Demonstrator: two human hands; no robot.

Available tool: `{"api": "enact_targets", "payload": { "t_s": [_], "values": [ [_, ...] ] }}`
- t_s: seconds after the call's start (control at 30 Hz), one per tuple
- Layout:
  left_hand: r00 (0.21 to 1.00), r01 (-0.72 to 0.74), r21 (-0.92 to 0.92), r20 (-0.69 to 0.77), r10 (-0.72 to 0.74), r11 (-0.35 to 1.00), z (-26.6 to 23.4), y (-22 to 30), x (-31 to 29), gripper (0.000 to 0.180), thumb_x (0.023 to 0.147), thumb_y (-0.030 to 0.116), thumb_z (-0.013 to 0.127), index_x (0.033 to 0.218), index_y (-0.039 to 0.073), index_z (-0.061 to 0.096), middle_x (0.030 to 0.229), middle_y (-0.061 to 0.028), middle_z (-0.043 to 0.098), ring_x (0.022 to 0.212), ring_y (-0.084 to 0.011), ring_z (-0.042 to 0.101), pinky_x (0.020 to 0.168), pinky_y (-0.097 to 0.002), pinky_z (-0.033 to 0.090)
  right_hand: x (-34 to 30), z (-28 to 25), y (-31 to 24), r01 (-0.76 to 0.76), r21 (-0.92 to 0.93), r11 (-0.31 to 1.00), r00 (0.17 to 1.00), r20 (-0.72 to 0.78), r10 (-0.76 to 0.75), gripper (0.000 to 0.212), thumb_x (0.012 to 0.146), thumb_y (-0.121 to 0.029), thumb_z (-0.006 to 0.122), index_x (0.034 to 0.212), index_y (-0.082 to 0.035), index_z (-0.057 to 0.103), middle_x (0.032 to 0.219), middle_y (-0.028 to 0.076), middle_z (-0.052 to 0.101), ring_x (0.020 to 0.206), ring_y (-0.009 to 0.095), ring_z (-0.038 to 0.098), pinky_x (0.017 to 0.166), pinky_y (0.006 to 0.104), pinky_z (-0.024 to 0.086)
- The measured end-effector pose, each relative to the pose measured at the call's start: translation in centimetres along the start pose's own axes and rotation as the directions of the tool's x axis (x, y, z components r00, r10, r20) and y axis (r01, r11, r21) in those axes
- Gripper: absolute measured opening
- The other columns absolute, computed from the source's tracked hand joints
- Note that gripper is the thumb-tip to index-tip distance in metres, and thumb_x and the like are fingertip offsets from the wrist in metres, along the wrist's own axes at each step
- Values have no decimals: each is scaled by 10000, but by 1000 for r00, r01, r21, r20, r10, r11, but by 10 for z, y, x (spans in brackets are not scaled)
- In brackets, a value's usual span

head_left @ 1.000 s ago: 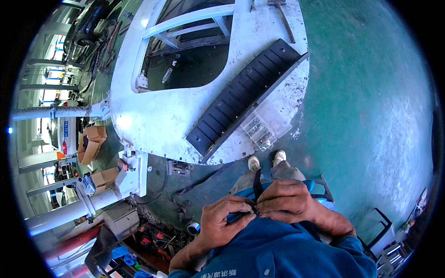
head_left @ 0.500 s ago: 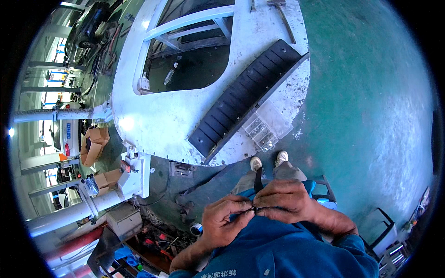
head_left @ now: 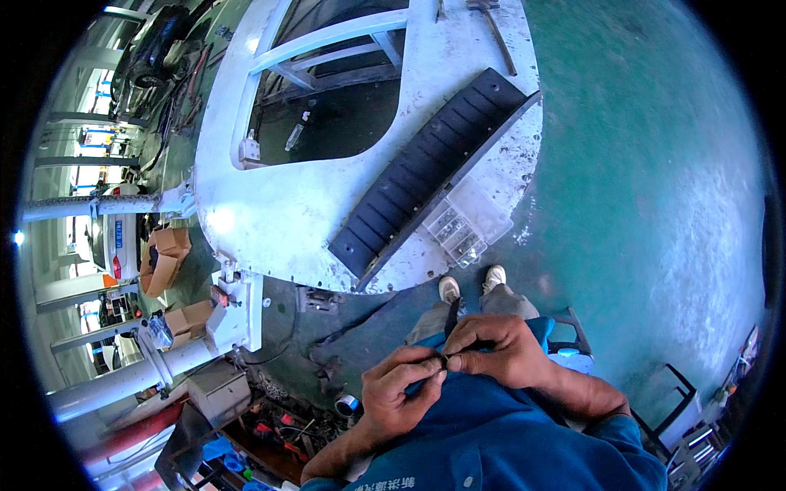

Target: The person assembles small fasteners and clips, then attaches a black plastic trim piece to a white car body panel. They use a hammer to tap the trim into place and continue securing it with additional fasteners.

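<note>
In front of my blue shirt, both hands meet at a narrow black strip (head_left: pixel 451 316), whose far end sticks out toward my shoes. My left hand (head_left: pixel 399 389) pinches the strip's near end between thumb and fingers. From the other side, my right hand (head_left: pixel 501 352) grips it with bent fingers, the fingertips almost touching those of the left. A small dark bit shows between the fingertips; its shape is mostly hidden. Beyond my feet, a long black ribbed panel (head_left: pixel 426 168) lies slantwise on a white platform (head_left: pixel 295 217). Beside it sits an open clear compartment box (head_left: pixel 455 233) with small parts.
A hammer (head_left: pixel 494 37) lies at the platform's far right. Left of it are a white post arm (head_left: pixel 184 360) and cardboard boxes (head_left: pixel 166 260). A cluttered tool cart (head_left: pixel 270 442) stands at lower left, a chair-like frame (head_left: pixel 573 340) at my right. Green floor (head_left: pixel 639 204) stretches right.
My right fingers have curled and closed in over the strip's near end, covering more of the small dark piece. My left hand has barely shifted. The whole view has moved slightly.
</note>
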State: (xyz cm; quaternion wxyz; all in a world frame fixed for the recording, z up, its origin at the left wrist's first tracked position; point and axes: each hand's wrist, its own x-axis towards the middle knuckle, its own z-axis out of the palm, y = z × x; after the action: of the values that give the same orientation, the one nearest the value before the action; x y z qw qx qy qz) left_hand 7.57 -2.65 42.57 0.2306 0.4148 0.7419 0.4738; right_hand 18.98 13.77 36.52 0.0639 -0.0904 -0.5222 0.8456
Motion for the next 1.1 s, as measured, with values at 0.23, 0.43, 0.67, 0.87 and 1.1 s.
{"api": "enact_targets", "payload": {
  "t_s": [0.23, 0.43, 0.67, 0.87, 1.1],
  "values": [
    [969, 195, -343, -75, -234, 919, 7, 2, -4, 218, 800, 20, 782, 986, 9, 669, 975, -153, 708, 634, -63, 562, 521, -222, 438, -2, -4, 2, 239, -135, 961, 971, 36, -236, 154, 830, -57, 765, 966, -12, 710, 961, 124, 689, 888, 246, 678, 759, 345, 531],
    [977, 196, -192, 128, -173, 962, -12, 3, -2, 247, 832, -12, 755, 1052, -14, 643, 1041, -188, 679, 906, -197, 705, 686, -279, 583, -1, -5, -6, 427, -358, 830, 902, 102, -420, 187, 824, -71, 774, 990, -26, 703, 974, 128, 692, 864, 262, 690, 723, 356, 544],
    [991, -51, -80, 116, 60, 996, -14, -4, 5, 208, 833, 28, 764, 1003, 3, 647, 1024, -180, 683, 818, -239, 710, 651, -317, 574, -2, -1, -10, 376, -388, 841, 925, 110, -363, 191, 842, -96, 760, 1002, -27, 684, 950, 130, 694, 856, 261, 695, 708, 361, 555],
    [993, -62, -73, 100, 69, 995, -12, -7, 3, 218, 835, 21, 760, 1018, -6, 643, 1016, -184, 684, 837, -240, 713, 671, -327, 577, -3, 4, -12, 149, -249, 957, 989, 28, -147, 145, 858, -89, 734, 958, -5, 672, 926, 128, 691, 835, 284, 689, 717, 353, 544],
    [983, 184, -231, 70, -172, 955, -2, -4, 3, 340, 830, 35, 770, 1149, -4, 659, 1097, -170, 650, 989, -234, 686, 772, -330, 581, -4, 6, 0, 59, -132, 989, 990, -118, -74, 187, 883, -125, 738, 1005, 9, 691, 926, 105, 704, 834, 186, 674, 730, 313, 526]
  ]
}}
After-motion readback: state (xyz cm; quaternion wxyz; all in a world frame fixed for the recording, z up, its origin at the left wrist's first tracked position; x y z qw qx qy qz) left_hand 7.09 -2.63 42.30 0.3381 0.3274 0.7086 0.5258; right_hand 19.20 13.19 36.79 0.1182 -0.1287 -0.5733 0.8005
